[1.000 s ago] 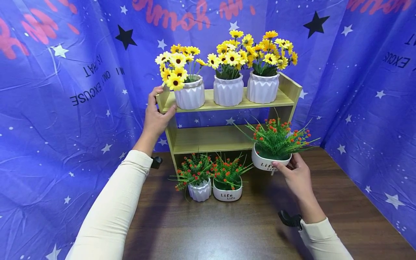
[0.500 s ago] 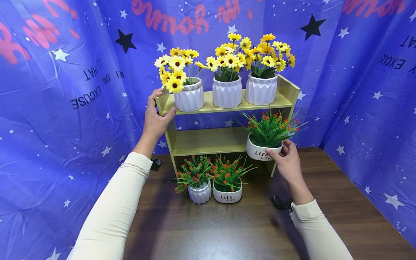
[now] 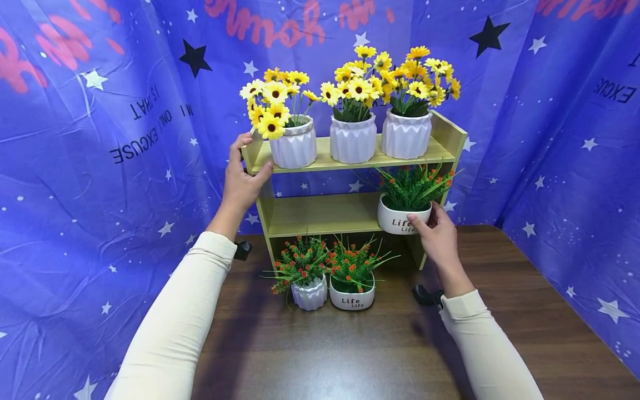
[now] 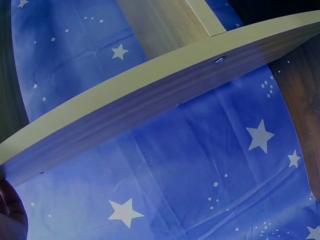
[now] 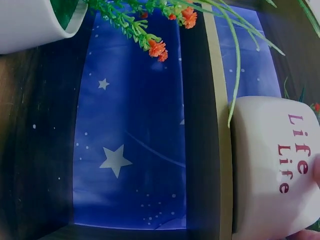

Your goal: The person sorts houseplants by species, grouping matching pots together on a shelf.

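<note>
My left hand (image 3: 241,186) grips the upper left side of a two-tier wooden shelf (image 3: 322,214), its thumb at the front edge. In the left wrist view, the side panel (image 4: 150,87) crosses the picture and only part of the hand (image 4: 12,215) shows. My right hand (image 3: 440,236) holds a white oval flowerpot (image 3: 391,224) by its right side, thumb in front. Green grass and small orange flowers fill this pot, lettered "Life". It is at the right end of the middle board; the right wrist view shows it (image 5: 267,160) at the board's edge. Whether it bears on the board I cannot tell.
Three white fluted pots (image 3: 352,143) with yellow daisies stand on the top board. On the brown table (image 3: 320,355), before the shelf, are a fluted pot (image 3: 309,294) and another "Life" pot (image 3: 345,300), both with red-orange flowers. A blue starry curtain (image 3: 75,222) surrounds the table.
My right hand has carried the flowerpot left, up and inward, from in front of the shelf's right side to the middle board's right end. My left hand keeps its grip on the shelf.
</note>
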`<action>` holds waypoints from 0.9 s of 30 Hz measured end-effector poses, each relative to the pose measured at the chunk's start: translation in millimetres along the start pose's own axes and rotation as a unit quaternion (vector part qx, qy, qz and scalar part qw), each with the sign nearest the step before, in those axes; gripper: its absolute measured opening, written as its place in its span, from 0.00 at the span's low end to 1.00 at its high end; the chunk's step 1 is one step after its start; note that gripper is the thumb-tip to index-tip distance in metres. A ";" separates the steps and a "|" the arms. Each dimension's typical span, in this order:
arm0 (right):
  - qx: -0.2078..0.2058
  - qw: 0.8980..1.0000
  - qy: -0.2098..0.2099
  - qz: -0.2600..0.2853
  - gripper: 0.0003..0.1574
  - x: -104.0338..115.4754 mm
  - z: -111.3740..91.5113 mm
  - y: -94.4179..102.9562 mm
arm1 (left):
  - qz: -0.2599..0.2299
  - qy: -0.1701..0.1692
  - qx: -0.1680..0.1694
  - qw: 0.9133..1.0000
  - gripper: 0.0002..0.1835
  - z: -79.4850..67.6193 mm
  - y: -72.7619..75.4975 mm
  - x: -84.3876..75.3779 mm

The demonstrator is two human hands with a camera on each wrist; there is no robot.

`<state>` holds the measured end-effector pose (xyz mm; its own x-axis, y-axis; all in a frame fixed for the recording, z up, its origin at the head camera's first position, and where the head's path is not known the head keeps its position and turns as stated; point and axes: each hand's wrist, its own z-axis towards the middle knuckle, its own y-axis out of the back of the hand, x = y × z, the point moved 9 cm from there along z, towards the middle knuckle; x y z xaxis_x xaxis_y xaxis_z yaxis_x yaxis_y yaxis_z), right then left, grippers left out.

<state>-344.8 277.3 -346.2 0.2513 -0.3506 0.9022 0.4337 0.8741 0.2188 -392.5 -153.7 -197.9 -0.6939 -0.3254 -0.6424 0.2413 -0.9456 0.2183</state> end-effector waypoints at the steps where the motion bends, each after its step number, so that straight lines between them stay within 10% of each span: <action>1: 0.002 1.000 0.001 0.001 0.47 0.8 1.3 -1.1 | 0.000 0.000 0.001 1.000 0.32 0.2 -0.4 -0.1; 14: 0.065 0.996 0.037 -0.047 0.42 10.6 23.0 -13.0 | 0.001 -0.001 0.000 1.000 0.32 1.6 -1.7 -3.8; 23: 0.056 0.996 0.039 -0.062 0.41 10.9 32.6 -19.4 | -0.015 -0.022 -0.004 1.000 0.30 -6.5 -0.8 -37.7; 27: 0.050 0.997 0.032 -0.056 0.42 9.3 33.5 -21.4 | -0.006 -0.023 -0.006 1.000 0.30 -3.2 -0.4 -21.5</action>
<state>-380.7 266.7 -330.0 0.2615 -0.4663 0.8451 0.3741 0.8561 0.3566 -375.5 -146.4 -186.5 -0.7278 -0.3135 -0.6099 0.2397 -0.9496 0.2019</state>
